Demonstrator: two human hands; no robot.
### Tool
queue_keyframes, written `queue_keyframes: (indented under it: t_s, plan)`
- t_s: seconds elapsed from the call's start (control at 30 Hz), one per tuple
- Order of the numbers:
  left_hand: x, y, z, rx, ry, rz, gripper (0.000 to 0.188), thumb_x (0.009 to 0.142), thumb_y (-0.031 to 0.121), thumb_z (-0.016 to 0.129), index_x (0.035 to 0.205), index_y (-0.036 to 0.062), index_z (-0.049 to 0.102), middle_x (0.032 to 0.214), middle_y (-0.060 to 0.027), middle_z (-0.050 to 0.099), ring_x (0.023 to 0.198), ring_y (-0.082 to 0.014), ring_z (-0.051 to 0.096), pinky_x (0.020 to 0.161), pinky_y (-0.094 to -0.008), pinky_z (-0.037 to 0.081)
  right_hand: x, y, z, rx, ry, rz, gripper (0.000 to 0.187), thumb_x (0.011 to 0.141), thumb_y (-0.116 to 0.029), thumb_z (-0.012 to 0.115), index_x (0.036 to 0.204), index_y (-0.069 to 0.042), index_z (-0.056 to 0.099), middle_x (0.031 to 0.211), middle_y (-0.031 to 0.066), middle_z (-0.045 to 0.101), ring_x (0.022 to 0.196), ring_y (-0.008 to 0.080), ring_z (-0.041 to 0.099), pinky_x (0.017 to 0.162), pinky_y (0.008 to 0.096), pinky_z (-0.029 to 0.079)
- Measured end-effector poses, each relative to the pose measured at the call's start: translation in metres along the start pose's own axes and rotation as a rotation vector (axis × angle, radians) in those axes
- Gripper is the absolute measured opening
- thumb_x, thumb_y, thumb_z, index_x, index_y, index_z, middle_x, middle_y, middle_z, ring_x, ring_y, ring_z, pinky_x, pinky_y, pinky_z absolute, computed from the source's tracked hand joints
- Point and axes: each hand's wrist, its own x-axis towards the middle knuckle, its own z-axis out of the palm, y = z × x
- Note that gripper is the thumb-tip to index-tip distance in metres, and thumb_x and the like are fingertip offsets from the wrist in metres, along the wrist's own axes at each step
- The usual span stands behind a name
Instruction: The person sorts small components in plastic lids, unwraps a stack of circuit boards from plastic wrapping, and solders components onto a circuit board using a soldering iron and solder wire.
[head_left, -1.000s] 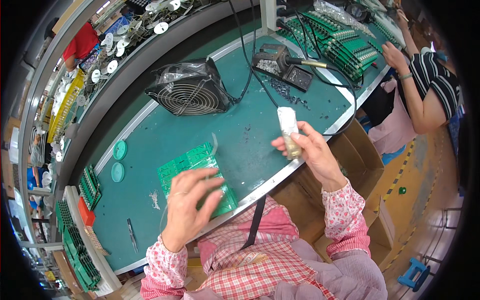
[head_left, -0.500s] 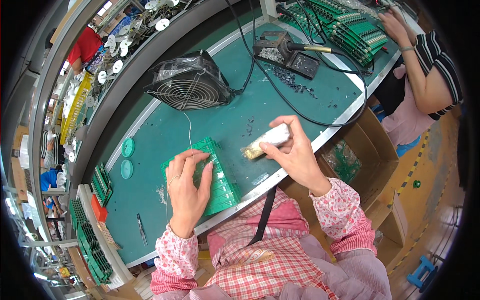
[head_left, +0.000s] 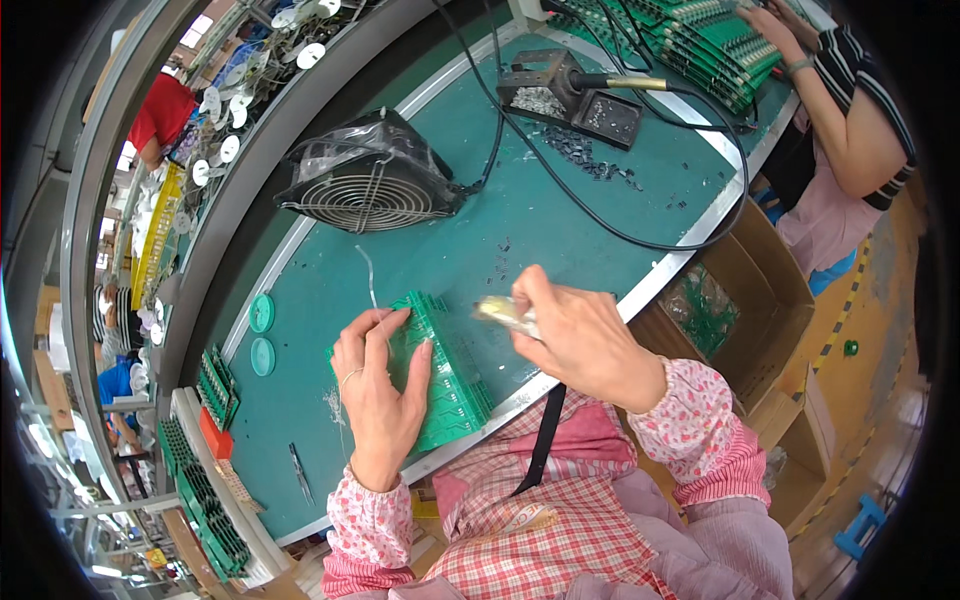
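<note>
My left hand (head_left: 384,390) rests over a stack of green circuit boards (head_left: 452,392) at the table's near edge, fingers bent over the boards and thumb spread on the top one. A thin silvery wire (head_left: 371,278) passes by its fingers; how it is held there is hidden. To the right of the boards, my right hand (head_left: 590,345) is closed around a short, white-wrapped bundle (head_left: 505,313) with a yellowish end. That end points left toward the boards, apart from them, and is slightly blurred.
A black fan (head_left: 375,185) stands beyond the boards. A soldering iron (head_left: 620,82) lies on its holder, cable looping across the table. Two green round lids (head_left: 262,355), tweezers (head_left: 300,472) and a cardboard box (head_left: 765,290) flank me. A co-worker's arm (head_left: 830,110) is at upper right.
My right hand has turned palm-down and swung its bundle, which is now less visible between the fingers. The left hand stays on the boards. The whole view has shifted slightly.
</note>
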Motion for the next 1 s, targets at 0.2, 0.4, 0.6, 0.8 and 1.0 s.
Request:
queue_keyframes:
  t_s: [0.2,0.4,0.6,0.8,1.0]
  plan:
    - [0.000,-0.007,0.002,-0.014,-0.033,-0.034,0.040,0.086,0.012,0.073,0.124,0.0076,0.061,0.133,-0.0129,0.055,0.122,-0.0309,0.051,0.102,-0.0428,0.037,0.025,-0.002,0.032,0.030,0.138,-0.085,0.033,0.092,-0.024,0.069,0.106,-0.003,0.048,0.093,0.0167,0.064,0.078,0.0367,0.069,0.061,0.0449,0.054]
    - [0.001,-0.005,0.001,-0.007,-0.059,-0.041,0.041,0.087,0.011,0.072,0.127,0.0066,0.059,0.134,-0.0135,0.055,0.122,-0.0315,0.051,0.103,-0.0428,0.035,0.037,0.003,0.047,0.210,0.059,-0.201,0.028,0.093,-0.018,0.067,0.109,-0.001,0.050,0.100,0.0190,0.063,0.081,0.0392,0.067,0.064,0.0466,0.054]
    - [0.002,-0.005,0.002,0.020,-0.071,-0.042,0.040,0.089,0.009,0.069,0.128,0.0063,0.058,0.134,-0.0135,0.055,0.124,-0.0309,0.051,0.104,-0.0418,0.034,0.003,-0.004,0.026,0.225,-0.113,-0.198,0.026,0.093,-0.019,0.067,0.106,-0.001,0.053,0.093,0.0160,0.062,0.075,0.0353,0.068,0.060,0.0438,0.055]
    - [0.003,0.000,0.001,0.022,-0.050,-0.026,0.033,0.093,0.009,0.064,0.126,0.0041,0.059,0.134,-0.0159,0.056,0.124,-0.0327,0.053,0.107,-0.0418,0.036,-0.043,-0.013,-0.006,0.198,-0.217,-0.232,0.019,0.092,-0.019,0.065,0.099,-0.004,0.055,0.090,0.0123,0.061,0.068,0.0291,0.068,0.054,0.0412,0.054]
    - [-0.011,-0.002,-0.016,0.031,-0.018,-0.035,0.038,0.090,0.009,0.069,0.127,0.0037,0.059,0.135,-0.0165,0.056,0.124,-0.0352,0.054,0.104,-0.0430,0.043,0.010,0.038,-0.066,-0.264,0.453,-0.039,0.024,0.089,-0.021,0.071,0.107,-0.010,0.061,0.097,0.0111,0.064,0.076,0.0325,0.068,0.066,0.0409,0.055]
